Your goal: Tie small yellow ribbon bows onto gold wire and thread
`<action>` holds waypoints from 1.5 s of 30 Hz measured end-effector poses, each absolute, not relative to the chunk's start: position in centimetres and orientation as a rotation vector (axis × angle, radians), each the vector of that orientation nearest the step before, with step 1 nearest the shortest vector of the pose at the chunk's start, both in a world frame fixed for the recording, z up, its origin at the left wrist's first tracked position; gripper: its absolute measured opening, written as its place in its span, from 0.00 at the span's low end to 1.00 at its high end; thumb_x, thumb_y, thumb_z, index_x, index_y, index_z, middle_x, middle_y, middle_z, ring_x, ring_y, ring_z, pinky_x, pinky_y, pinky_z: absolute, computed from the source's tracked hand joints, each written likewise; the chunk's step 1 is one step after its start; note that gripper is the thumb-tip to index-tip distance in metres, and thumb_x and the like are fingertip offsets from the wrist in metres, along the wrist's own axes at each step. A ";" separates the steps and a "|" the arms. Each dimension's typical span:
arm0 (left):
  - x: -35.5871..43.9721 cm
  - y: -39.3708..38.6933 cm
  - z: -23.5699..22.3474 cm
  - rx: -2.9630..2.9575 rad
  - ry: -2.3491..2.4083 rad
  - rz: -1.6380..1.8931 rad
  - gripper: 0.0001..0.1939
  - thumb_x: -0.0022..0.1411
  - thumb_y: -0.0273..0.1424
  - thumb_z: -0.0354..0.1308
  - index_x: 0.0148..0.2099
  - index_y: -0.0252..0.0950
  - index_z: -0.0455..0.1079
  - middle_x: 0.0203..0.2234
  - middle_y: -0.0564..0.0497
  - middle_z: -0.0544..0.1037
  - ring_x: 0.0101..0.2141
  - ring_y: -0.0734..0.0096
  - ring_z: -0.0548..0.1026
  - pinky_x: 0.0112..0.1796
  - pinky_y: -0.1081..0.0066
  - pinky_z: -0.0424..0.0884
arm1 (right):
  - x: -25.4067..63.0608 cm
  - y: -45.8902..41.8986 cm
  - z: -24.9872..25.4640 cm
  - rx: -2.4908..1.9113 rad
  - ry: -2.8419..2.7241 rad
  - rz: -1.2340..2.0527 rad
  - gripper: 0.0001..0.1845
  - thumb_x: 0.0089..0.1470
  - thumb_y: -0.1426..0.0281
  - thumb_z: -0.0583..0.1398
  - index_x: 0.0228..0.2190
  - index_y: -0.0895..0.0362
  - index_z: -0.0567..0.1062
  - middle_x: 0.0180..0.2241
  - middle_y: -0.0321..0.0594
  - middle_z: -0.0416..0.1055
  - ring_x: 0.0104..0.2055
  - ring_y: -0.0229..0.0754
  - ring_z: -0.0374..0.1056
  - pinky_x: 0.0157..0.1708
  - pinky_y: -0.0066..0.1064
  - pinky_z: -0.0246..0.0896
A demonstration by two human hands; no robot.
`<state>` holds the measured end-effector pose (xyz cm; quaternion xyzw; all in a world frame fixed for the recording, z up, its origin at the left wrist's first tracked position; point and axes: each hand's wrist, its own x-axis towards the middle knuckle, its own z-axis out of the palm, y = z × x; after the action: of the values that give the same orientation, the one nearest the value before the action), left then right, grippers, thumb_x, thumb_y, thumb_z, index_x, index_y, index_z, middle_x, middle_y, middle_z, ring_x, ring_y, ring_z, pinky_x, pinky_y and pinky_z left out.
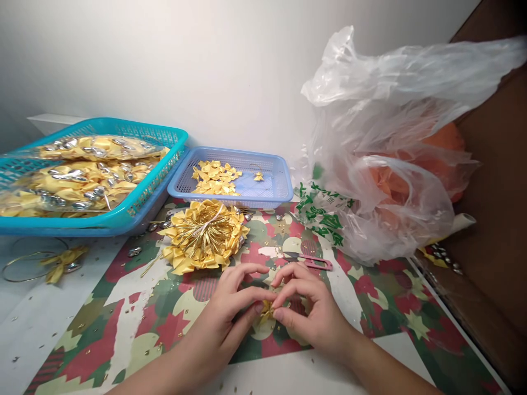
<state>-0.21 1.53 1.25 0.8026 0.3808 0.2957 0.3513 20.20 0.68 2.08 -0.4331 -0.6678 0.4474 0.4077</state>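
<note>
My left hand (230,312) and my right hand (310,310) meet low in the middle of the table, fingertips pinched together on one small gold ribbon piece (267,310). Most of that piece is hidden by my fingers. Just beyond my hands lies a round pile of gold ribbon bows on thin gold wires (203,235). Small pink-handled snips (315,260) lie beside my right hand on the patterned red and green paper (382,302).
A small blue basket (280,186) holds loose gold ribbon pieces. A larger teal basket (135,211) at the left holds bags of gold and silver bits. A crumpled plastic bag (382,164) with orange contents stands at the right. A wire ring with a bow (49,262) lies at far left.
</note>
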 end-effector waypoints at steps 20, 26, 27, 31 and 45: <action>-0.1 1.6 1.4 2.094 1.031 0.889 0.13 0.65 0.24 0.53 0.41 0.46 0.76 0.45 0.48 0.71 0.48 0.58 0.69 0.47 0.60 0.67 | 20.4 1.2 2.3 -1.053 -1.601 1.214 0.04 0.51 0.70 0.65 0.26 0.54 0.78 0.37 0.41 0.72 0.42 0.43 0.70 0.44 0.36 0.65; -0.2 1.3 1.6 2.096 0.970 0.876 0.15 0.63 0.23 0.53 0.45 0.45 0.74 0.47 0.46 0.72 0.49 0.57 0.68 0.48 0.60 0.67 | 20.3 1.1 2.2 -1.070 -1.648 1.189 0.04 0.52 0.69 0.66 0.26 0.53 0.80 0.38 0.41 0.73 0.43 0.43 0.71 0.46 0.37 0.65; -0.2 1.3 1.7 2.095 0.966 0.880 0.13 0.63 0.24 0.54 0.44 0.45 0.74 0.47 0.47 0.72 0.49 0.57 0.68 0.48 0.60 0.67 | 20.3 1.1 2.2 -1.066 -1.653 1.181 0.04 0.52 0.69 0.67 0.26 0.53 0.80 0.38 0.40 0.73 0.43 0.43 0.71 0.46 0.37 0.65; -0.1 1.4 1.7 2.089 0.971 0.898 0.10 0.64 0.25 0.57 0.41 0.46 0.76 0.44 0.48 0.73 0.47 0.59 0.69 0.47 0.62 0.67 | 20.2 1.1 2.0 -1.059 -1.686 1.125 0.04 0.51 0.67 0.68 0.26 0.51 0.82 0.36 0.39 0.74 0.42 0.43 0.70 0.43 0.37 0.66; 0.1 1.6 1.8 2.113 1.030 0.844 0.09 0.64 0.24 0.52 0.33 0.39 0.71 0.40 0.47 0.74 0.43 0.60 0.70 0.44 0.63 0.67 | 20.7 1.5 2.1 -1.019 -1.576 1.119 0.04 0.52 0.69 0.67 0.26 0.53 0.79 0.35 0.39 0.73 0.40 0.42 0.71 0.44 0.35 0.65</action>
<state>0.14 1.62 1.80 0.8025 0.3912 0.3207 0.3164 20.72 1.50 2.09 -0.4141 -0.6405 0.4545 0.4602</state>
